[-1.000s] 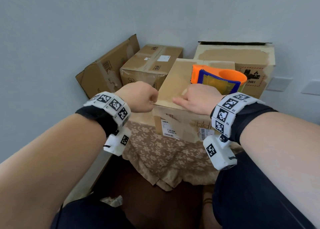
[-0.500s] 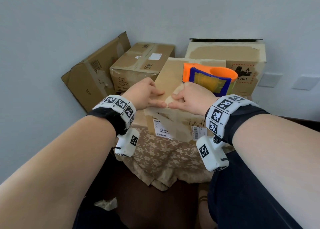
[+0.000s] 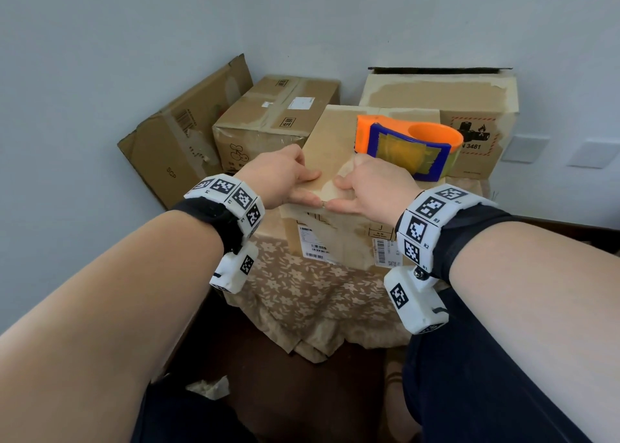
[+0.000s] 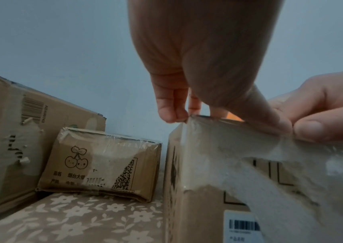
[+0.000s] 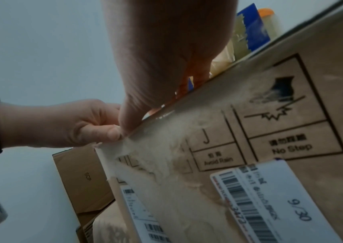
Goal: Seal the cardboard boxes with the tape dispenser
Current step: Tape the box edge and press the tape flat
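A cardboard box point(image 3: 335, 134) stands on a floral cloth, with shipping labels and torn patches on its front face point(image 5: 291, 172). An orange and blue tape dispenser point(image 3: 409, 144) rests on its top, just behind my right hand. Both hands clamp the box's near top edge, fingers curled on top and thumbs on the front. My left hand point(image 3: 308, 189) is at the left corner and my right hand point(image 3: 342, 192) is beside it, thumb tips almost touching. In the left wrist view, clear tape point(image 4: 218, 136) lies over the edge under my left thumb point(image 4: 270, 120).
A flattened carton point(image 3: 174, 147) leans on the left wall. A taped box with a cherry print point(image 3: 275, 117) and a large worn box point(image 3: 436, 93) stand behind. The floral cloth point(image 3: 312, 288) hangs over the front. Crumpled paper point(image 3: 208, 387) lies on the dark floor.
My left hand has gone from a fist beside the box to gripping its top front edge. My right hand has shifted left, and its thumb now meets the left thumb.
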A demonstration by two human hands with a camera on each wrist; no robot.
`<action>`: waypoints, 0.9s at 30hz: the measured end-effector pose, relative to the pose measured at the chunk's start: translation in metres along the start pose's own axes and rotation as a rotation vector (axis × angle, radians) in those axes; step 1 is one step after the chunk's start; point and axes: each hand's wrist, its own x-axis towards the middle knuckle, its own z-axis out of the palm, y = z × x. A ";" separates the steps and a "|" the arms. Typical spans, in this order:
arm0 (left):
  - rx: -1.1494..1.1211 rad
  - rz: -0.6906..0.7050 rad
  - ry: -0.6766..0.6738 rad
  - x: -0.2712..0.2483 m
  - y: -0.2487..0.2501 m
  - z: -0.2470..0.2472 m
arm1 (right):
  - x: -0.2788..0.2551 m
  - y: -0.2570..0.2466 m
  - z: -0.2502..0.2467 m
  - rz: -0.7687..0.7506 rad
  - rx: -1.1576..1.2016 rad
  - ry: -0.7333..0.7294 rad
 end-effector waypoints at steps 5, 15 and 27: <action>0.161 0.035 -0.038 -0.001 0.004 -0.004 | -0.001 -0.004 0.002 0.002 -0.053 0.046; 0.177 0.051 -0.034 0.000 0.002 0.000 | -0.001 -0.009 0.004 0.025 -0.094 0.088; 0.218 0.065 -0.153 0.007 -0.009 -0.013 | 0.003 -0.007 0.002 0.004 -0.083 0.077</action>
